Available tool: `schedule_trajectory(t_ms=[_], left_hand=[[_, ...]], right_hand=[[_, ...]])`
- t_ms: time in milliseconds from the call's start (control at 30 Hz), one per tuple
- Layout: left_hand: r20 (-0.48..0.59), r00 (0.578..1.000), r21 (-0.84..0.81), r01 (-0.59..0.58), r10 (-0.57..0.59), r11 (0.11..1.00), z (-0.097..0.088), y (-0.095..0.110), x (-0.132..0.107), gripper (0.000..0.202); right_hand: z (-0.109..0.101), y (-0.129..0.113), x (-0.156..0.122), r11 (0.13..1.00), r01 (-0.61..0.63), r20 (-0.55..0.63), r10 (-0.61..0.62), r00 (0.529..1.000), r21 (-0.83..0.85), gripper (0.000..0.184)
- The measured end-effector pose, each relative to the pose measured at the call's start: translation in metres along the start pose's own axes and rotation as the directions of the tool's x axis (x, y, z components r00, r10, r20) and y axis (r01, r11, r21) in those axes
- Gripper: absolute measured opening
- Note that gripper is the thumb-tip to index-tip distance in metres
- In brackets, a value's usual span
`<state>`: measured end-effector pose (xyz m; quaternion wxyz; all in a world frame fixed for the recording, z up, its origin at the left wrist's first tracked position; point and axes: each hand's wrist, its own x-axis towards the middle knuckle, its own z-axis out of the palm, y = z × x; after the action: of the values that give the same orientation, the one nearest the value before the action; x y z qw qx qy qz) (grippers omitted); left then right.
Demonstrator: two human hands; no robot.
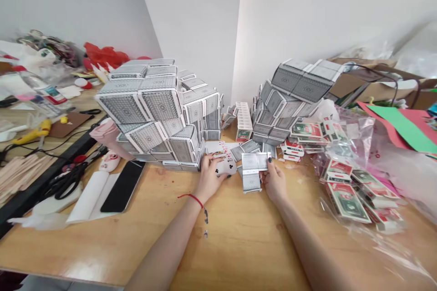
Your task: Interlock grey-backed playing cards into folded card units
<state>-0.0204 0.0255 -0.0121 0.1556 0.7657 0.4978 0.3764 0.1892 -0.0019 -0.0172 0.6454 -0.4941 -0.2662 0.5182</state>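
Note:
My left hand [210, 175] has its fingers and thumb closed around face-up playing cards [224, 166], the top one showing club marks. My right hand [274, 179] pinches the edge of a piece made of joined playing cards [251, 172], grey backs outward, bent in a rough L shape. Under and behind this piece lie more loose grey-backed cards [248, 146]. To the left of my hands stands a large stack of card blocks [159, 104], folded from grey-backed cards. A second card-block stack [285, 99] leans on the right side.
Red and green card boxes [346, 202] lie among clear plastic on the right. A row of white folded cards [243, 120] stands between the stacks. On the left are a black phone [123, 186], scissors [70, 175], a yellow glue gun [36, 131] and wooden sticks [25, 175].

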Motion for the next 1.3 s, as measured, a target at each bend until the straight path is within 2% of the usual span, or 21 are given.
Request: schedule_trajectory(t_ms=[133,233,300,400,467,567,733,933,1300], left_hand=[[-0.019,0.999,-0.068,-0.028,0.026,0.997,-0.005,0.002,0.000,0.026],[-0.019,0.999,-0.257,0.027,-0.033,0.966,-0.007,0.005,-0.004,0.019],[-0.012,0.988,-0.431,0.133,-0.152,0.893,-0.007,0.007,-0.007,0.022],[0.057,0.936,-0.655,0.298,-0.348,0.695,-0.011,0.013,-0.010,0.030],[0.094,0.904,-0.725,0.349,-0.417,0.593,-0.015,0.017,-0.009,0.032],[0.102,0.878,-0.767,0.369,-0.469,0.525,-0.020,0.021,-0.008,0.034],[0.102,0.886,-0.786,0.350,-0.452,0.509,-0.017,0.024,-0.011,0.044],[0.100,0.891,-0.756,0.358,-0.444,0.548,-0.013,0.025,-0.014,0.035],[0.105,0.876,-0.773,0.370,-0.471,0.515,-0.010,0.026,-0.012,0.034]], right_hand=[[0.003,-0.001,-0.001,0.998,0.001,0.023,0.000,1.000,-0.065,0.040],[0.004,-0.001,-0.002,0.996,0.014,0.063,-0.008,0.998,-0.088,0.038],[0.004,0.000,-0.002,0.996,0.031,0.080,-0.024,0.996,-0.088,0.036],[0.003,0.001,-0.002,0.996,0.028,0.067,-0.023,0.998,-0.081,0.035],[0.002,0.001,-0.001,0.998,0.006,0.059,-0.002,0.998,-0.065,0.036],[0.001,0.001,0.001,0.999,-0.027,0.053,0.029,0.998,-0.024,0.036],[-0.001,0.000,0.003,0.998,-0.067,0.058,0.066,0.996,0.017,0.036],[0.000,0.000,0.002,0.998,-0.056,0.032,0.056,0.998,0.002,0.036],[-0.001,0.001,0.003,0.998,-0.052,0.045,0.050,0.998,0.026,0.035]])
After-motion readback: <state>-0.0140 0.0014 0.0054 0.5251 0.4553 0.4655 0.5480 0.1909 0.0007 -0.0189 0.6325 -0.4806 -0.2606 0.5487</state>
